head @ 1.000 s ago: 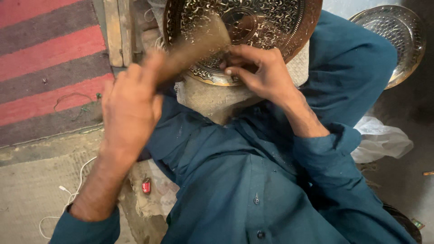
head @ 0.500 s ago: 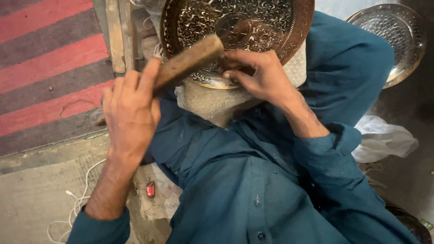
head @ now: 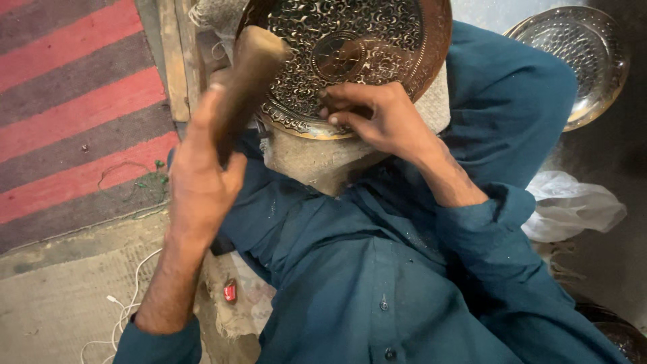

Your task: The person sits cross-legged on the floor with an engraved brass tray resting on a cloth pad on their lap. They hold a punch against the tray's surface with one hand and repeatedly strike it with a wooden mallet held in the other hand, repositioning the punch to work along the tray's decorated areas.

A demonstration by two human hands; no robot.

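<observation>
Both hands on work — left hand [head: 202, 178] gripping wooden mallet [head: 246, 74], right hand [head: 377, 118] perhaps pinching a punch on engraved brass plate [head: 350, 47].

Dark teal buttoned shirt [head: 377, 283], long sleeves pushed up; bare forearms

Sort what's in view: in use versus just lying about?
In use:
- left hand, gripping a wooden mallet
- right hand, fingertips pressed on the engraved brass plate
- padded block under the plate

Lying about:
- second metal plate
- white plastic bag
- white cable
- small red item
- striped rug
</observation>
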